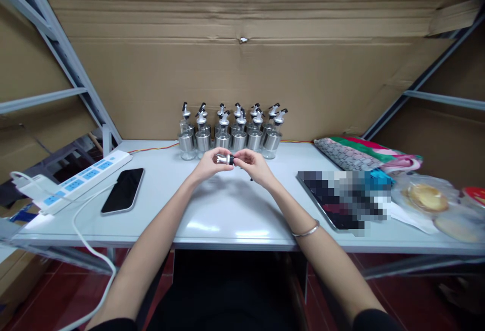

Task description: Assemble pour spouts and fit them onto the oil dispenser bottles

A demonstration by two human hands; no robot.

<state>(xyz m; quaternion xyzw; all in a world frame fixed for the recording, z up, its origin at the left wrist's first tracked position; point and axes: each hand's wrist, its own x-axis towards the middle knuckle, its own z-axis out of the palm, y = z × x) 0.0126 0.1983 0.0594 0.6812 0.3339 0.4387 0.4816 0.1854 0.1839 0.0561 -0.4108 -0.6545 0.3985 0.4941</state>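
Note:
Above the middle of the white table [227,207], my left hand [209,163] is closed around a silver pourer spout [224,159], which lies sideways with its black end to the right. My right hand [254,165] pinches at that black end with thumb and fingers; the exact contact is partly hidden by the fingers. Just beyond my hands stand several glass bottles [203,141] with steel sleeves, in two rows. Silver-and-black pourer tops are on them; one bottle [186,144] at the front left has its neck partly hidden against those behind.
On the left lie a phone [123,191] and a white power strip [85,182] with a charger and cable. To the right are a tablet-like device [322,199], partly pixelated, folded cloth [352,154] and bagged food [428,197]. Cardboard [242,78] walls the back.

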